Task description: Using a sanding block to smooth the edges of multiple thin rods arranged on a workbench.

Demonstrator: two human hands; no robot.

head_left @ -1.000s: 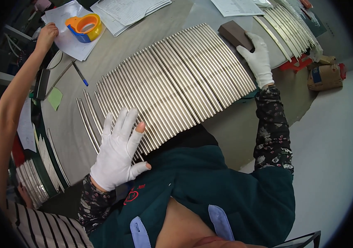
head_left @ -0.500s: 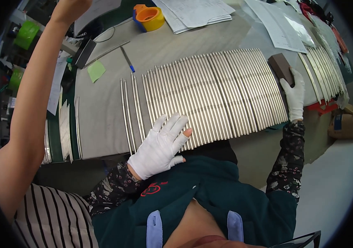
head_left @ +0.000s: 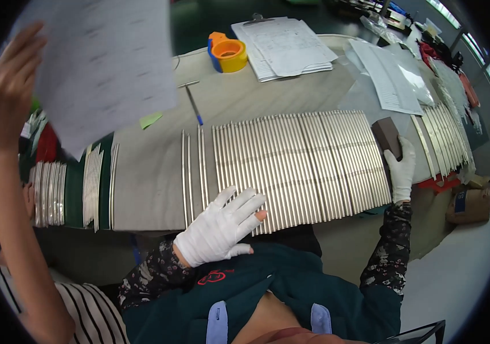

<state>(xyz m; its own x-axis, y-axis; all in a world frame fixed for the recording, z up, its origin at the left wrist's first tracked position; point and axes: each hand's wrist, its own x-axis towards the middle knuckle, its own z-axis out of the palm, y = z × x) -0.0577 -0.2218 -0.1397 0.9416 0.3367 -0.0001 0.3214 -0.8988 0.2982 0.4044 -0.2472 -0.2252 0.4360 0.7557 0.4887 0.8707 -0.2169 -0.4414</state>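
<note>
A wide row of slim silvery metal rods lies side by side on the grey table. My left hand, in a white glove with bare thumb and fingertip showing, rests with fingers stretched over the near ends at the row's left part. A few separate rods lie just left of the row, beside that hand. At the row's right end my right hand, also gloved in white, is closed around the near end of a dark brown block. The block stands close against the last rods.
At the left a co-worker's hand holds up a large paper sheet. More rods lie in bundles at the far left and right. Behind the row are a pen, a tape roll and a clipboard with papers.
The co-worker's arm has moved left, bringing a paper sheet into view over the table's left side. My view has shifted upward; both my hands keep their places at the rods and block.
</note>
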